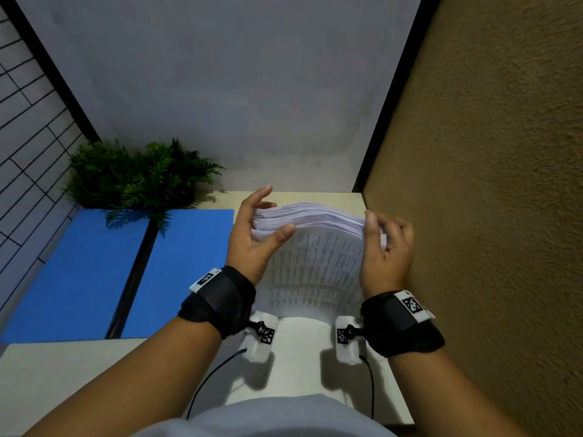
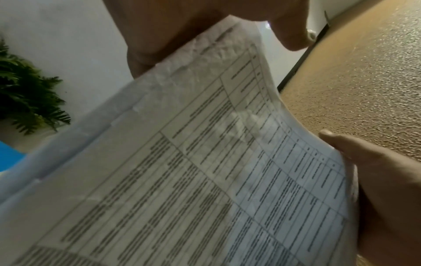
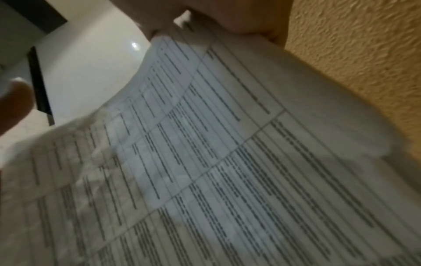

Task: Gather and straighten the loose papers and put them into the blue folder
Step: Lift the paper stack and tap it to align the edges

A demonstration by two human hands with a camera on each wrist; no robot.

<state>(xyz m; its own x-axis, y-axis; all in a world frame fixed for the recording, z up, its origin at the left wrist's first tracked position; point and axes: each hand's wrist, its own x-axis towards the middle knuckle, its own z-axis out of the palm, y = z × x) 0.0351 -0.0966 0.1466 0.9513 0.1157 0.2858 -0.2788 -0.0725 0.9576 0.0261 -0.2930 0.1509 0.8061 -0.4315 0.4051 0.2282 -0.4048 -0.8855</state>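
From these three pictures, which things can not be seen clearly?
- Printed text on the papers: blurred in all views.
- Plant pot: head view, hidden by leaves.
- Right hand fingertips: head view, behind the papers.
- Blue folder: left wrist view shows only a corner, papers cover the rest.

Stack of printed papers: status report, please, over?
Both hands, left and right, grip the upright stack of printed white papers. Open blue folder waits left, unobstructed.

My left hand (image 1: 252, 238) and right hand (image 1: 386, 250) face each other, raised, fingers loosely spread, forearms extended forward.
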